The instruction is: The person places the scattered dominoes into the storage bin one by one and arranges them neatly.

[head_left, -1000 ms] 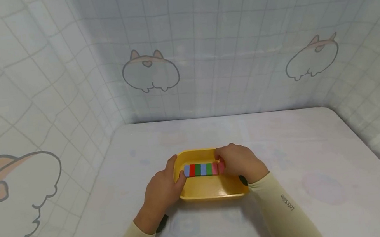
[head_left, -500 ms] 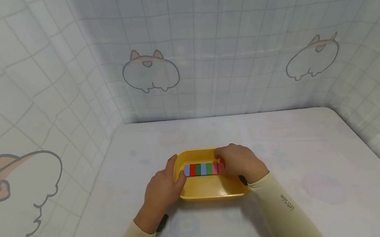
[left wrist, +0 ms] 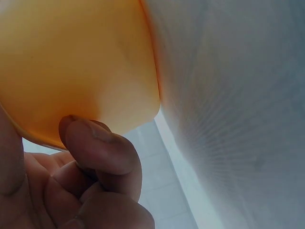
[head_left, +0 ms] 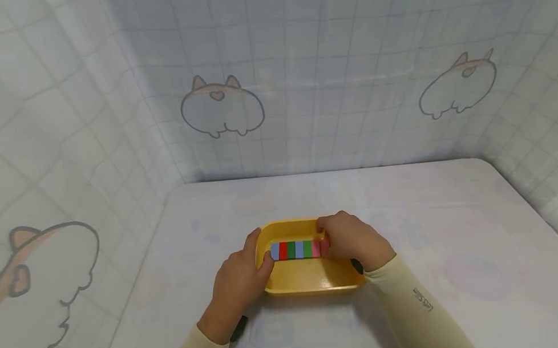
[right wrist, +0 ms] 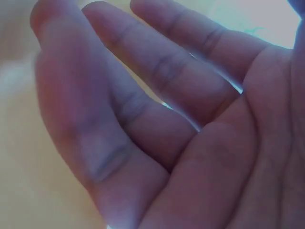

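A yellow tray (head_left: 302, 283) lies on the table in the head view. Inside it runs a straight row of small coloured blocks (head_left: 295, 250): light blue, red, dark green, light blue, green and pink. My left hand (head_left: 239, 279) holds the tray's left side, thumb over the rim by the first light blue block; the left wrist view shows curled fingers (left wrist: 102, 148) against the outer wall. At the row's right end, my right hand (head_left: 353, 237) pinches another pink block (head_left: 325, 247), partly hidden by the fingers. The right wrist view shows thumb and index together, the other fingers looser.
A pale cloth with faint prints covers the table (head_left: 450, 223). White grid-patterned curtains (head_left: 299, 80) with corgi drawings hang behind it and on both sides. Light sleeves cover both forearms, and a dark band shows under each wrist.
Hands, tray and blocks keep almost the same places. The left curtain's drawing has shifted slightly to the right.
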A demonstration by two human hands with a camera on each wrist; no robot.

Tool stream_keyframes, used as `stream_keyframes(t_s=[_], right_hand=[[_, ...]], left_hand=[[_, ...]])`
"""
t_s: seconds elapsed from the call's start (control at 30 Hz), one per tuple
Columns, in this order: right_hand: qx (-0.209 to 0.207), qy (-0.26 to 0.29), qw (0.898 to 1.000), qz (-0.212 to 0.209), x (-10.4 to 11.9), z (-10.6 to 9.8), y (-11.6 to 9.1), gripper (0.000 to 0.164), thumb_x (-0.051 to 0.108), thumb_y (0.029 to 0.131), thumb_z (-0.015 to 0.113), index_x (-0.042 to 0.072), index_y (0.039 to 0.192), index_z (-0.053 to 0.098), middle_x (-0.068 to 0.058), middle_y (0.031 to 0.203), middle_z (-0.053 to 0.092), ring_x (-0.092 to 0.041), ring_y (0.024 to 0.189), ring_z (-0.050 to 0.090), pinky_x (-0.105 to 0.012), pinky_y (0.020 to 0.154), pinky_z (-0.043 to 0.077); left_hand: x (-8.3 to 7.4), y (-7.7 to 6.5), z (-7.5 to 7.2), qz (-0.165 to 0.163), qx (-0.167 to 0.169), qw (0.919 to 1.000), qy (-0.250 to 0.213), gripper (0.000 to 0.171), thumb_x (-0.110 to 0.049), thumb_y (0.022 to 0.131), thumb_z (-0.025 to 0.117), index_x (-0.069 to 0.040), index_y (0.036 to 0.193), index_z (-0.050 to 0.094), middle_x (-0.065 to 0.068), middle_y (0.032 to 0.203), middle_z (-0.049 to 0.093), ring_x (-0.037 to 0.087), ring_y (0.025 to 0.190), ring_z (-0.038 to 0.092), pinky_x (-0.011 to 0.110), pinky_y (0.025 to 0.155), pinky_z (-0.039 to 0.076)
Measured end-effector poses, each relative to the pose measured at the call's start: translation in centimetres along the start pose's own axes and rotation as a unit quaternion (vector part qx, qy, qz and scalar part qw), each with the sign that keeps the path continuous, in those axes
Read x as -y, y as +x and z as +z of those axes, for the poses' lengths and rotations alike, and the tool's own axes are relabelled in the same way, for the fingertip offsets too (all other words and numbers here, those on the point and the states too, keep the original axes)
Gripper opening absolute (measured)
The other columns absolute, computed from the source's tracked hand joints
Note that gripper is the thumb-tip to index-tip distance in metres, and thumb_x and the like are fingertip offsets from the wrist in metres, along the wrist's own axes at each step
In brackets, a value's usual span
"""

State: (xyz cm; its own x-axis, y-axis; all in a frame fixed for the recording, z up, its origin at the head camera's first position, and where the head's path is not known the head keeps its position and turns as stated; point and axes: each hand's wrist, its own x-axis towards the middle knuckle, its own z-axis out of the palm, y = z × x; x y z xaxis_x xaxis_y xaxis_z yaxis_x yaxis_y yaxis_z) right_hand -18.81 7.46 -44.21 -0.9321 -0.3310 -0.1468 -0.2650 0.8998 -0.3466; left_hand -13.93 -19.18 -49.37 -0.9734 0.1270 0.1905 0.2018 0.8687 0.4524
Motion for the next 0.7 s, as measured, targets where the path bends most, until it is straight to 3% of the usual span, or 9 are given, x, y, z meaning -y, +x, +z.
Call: stream_keyframes(t_s=[0.17,0.4,0.7], right_hand=[[-0.022,-0.004,1.0,-0.013,-0.2,-0.3,0.1,0.02,0.015,0.088,0.083,0.009,0.1,0.069,-0.001,0.081,0.063,-0.022,0.078,0.056,-0.036,0.064,0.048],[-0.019,-0.002,1.0,0.002,0.0,-0.6,0.3,0.014,0.002,0.087,0.075,0.01,0.094,0.066,-0.003,0.082,0.061,-0.022,0.076,0.055,-0.034,0.061,0.047],[-0.014,-0.007,1.0,-0.008,0.1,-0.4,0.9,0.016,0.004,0.086,0.079,0.012,0.086,0.064,-0.001,0.076,0.06,-0.019,0.07,0.054,-0.033,0.059,0.044]], left_hand=[[0.2,0.5,0.1,0.003,-0.003,1.0,0.003,0.063,-0.042,0.104,0.057,-0.015,0.158,0.042,0.0,0.059,0.046,0.018,0.048,0.043,0.033,0.045,0.037],[0.3,0.8,0.0,0.011,-0.006,0.9999,-0.001,0.061,-0.042,0.104,0.056,-0.014,0.157,0.043,0.0,0.058,0.045,0.017,0.047,0.043,0.033,0.044,0.036],[0.7,1.5,0.0,0.009,0.001,1.0,0.001,0.062,-0.041,0.104,0.057,-0.014,0.158,0.042,0.0,0.059,0.046,0.017,0.048,0.044,0.033,0.045,0.037]])
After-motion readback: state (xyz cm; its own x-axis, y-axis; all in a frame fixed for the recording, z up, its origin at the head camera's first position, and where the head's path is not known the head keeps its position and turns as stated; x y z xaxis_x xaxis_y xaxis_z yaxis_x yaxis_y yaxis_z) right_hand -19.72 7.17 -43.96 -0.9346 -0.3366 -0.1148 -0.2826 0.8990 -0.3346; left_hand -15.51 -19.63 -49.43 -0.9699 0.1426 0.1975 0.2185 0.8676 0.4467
